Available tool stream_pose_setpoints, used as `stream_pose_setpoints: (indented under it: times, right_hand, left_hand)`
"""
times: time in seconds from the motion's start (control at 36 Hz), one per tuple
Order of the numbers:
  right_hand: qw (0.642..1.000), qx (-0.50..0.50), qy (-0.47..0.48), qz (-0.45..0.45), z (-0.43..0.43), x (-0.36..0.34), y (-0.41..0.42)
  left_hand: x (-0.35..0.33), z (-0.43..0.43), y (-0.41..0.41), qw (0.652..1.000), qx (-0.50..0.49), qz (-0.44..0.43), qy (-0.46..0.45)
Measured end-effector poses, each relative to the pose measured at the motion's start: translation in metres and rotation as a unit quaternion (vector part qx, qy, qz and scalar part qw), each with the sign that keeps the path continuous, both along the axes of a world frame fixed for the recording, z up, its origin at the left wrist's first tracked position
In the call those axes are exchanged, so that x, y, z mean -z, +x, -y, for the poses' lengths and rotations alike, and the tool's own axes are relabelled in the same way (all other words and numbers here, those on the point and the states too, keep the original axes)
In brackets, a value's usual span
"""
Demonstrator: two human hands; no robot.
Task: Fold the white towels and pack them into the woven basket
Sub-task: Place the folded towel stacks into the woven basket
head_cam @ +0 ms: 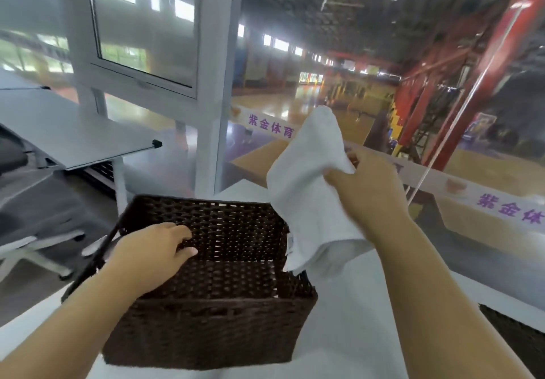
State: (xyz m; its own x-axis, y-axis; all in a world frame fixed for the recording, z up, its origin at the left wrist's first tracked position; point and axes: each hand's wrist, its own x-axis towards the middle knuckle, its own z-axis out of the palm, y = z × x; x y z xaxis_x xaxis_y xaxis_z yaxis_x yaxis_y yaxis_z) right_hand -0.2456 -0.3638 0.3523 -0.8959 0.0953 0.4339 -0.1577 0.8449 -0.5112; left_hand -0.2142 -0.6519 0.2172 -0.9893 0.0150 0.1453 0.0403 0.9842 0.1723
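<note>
- While the left hand point(150, 250) curled its fingers over the left rim of the woven basket point(212, 328), lower centre, on a white table point(354, 334),
- the right hand point(374, 184) clutched a bunched white towel point(306, 178) right of centre, drooping over the basket's right rim.

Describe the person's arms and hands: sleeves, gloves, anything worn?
Left hand and right hand are bare: no gloves, no watch or band at either wrist. Both forearms are uncovered to the frame edge; no sleeve shows.
</note>
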Motion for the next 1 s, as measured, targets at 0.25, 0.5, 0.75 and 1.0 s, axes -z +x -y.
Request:
stream_pose_setpoints:
  times: [0.25, 0.5, 0.75, 1.0]
  right_hand:
    - [0.988, -0.12, -0.068, 0.063, 0.114, 0.052, -0.049]
    - [0.965, -0.107, 0.105, 0.216, 0.187, 0.137, -0.075]
    - [0.956, -0.093, 0.007, 0.277, 0.229, 0.19, -0.078]
    - [0.874, -0.084, 0.071, 0.473, 0.219, 0.216, -0.079]
  left_hand:
    - [0.056, 0.096, -0.019, 0.989, -0.133, 0.068, -0.008]
    - [0.071, 0.129, -0.03, 0.976, -0.173, 0.012, 0.129]
    - [0.078, 0.137, -0.038, 0.979, -0.161, -0.012, 0.124]
    - [0.084, 0.14, -0.042, 0.984, -0.135, -0.02, 0.114]
